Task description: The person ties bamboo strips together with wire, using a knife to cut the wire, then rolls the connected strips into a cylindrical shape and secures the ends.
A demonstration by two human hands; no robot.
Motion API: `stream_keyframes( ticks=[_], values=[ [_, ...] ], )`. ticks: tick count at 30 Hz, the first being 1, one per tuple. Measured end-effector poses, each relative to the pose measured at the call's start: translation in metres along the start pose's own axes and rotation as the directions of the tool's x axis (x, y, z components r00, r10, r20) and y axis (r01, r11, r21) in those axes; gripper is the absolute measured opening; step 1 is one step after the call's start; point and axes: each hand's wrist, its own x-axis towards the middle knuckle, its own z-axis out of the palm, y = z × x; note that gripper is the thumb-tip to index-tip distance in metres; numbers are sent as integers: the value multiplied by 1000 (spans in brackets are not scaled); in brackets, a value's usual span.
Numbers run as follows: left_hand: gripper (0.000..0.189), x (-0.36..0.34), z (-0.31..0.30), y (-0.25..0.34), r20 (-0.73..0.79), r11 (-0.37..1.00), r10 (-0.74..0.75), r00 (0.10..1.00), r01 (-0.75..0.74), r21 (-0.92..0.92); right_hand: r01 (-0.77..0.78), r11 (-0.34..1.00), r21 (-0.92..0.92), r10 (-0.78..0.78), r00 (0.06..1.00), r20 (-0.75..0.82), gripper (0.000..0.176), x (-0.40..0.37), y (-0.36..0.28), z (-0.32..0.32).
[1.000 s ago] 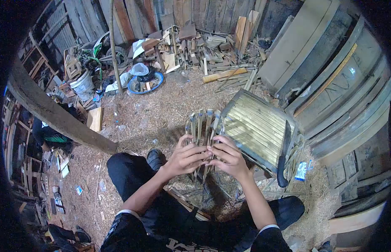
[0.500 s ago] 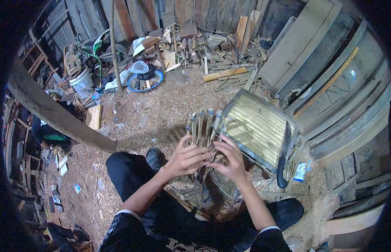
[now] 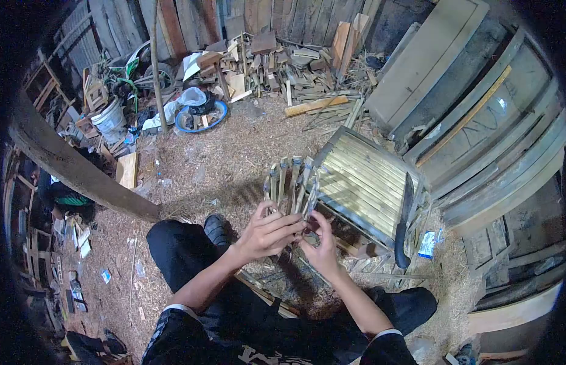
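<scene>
In front of my body is a fan-shaped frame of several bamboo strips (image 3: 283,176), their upper ends wrapped in dark binding. My left hand (image 3: 272,232) is closed around the lower part of the strips, fingers laid across them. From the other side, my right hand (image 3: 322,246) pinches the frame's right edge low down, close to the left fingertips. The lower ends of the strips are mostly hidden by both hands. Beyond and to the right stands a low slatted bamboo table (image 3: 356,182). A long dark-handled knife (image 3: 404,234) lies along its right edge.
Shavings cover the floor (image 3: 246,131). Wood offcuts (image 3: 283,70) are heaped at the back wall, near a blue basin (image 3: 218,118) and a white bucket (image 3: 111,121). A slanting post (image 3: 82,167) rises at left; another person (image 3: 67,191) is behind it. Boards (image 3: 483,146) lean at right.
My right hand has shifted slightly down and left along the frame, its fingers now drawn together more. The left hand keeps its hold. The whole view has shifted slightly.
</scene>
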Motion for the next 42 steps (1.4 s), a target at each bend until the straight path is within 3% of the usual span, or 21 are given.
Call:
stream_keyframes(
  ticks=[1, 3, 8, 19, 23, 32, 38, 42],
  values=[
    [49, -1, 0, 2, -4, 1000, 1, 1000, -1, -6, 2, 1000, 0, -2, 1000, -2, 64, 4, -8, -2],
    [50, -4, 0, 6, -12, 1000, 4, 1000, -4, -10, 106, 977, -183, -68, 977, 203, 68, 12, -18, -7],
    [54, -15, 3, 13, -31, 997, 38, 999, -35, 74, 42, 990, -131, -13, 977, 212, 65, 5, -15, -6],
    [47, -8, 10, 27, -98, 987, -42, 994, 56, 152, 96, 960, -264, -6, 946, 323, 64, 20, -18, -19],
    [48, 2, 12, 22, -86, 986, -54, 995, 67, 150, 34, 973, -227, 33, 958, 284, 64, 27, -9, -21],
    [47, 14, 17, 13, -99, 984, -114, 988, 126, 126, 138, 966, -219, -84, 968, 238, 70, 41, -3, -19],
    [47, 17, 17, 9, -106, 980, -120, 987, 135, 146, 69, 982, -177, -31, 978, 208, 64, 43, -6, -15],
    [52, 22, 17, 4, -124, 984, -86, 989, 103, 143, 102, 977, -185, -65, 979, 195, 64, 50, -9, -17]
  ],
)
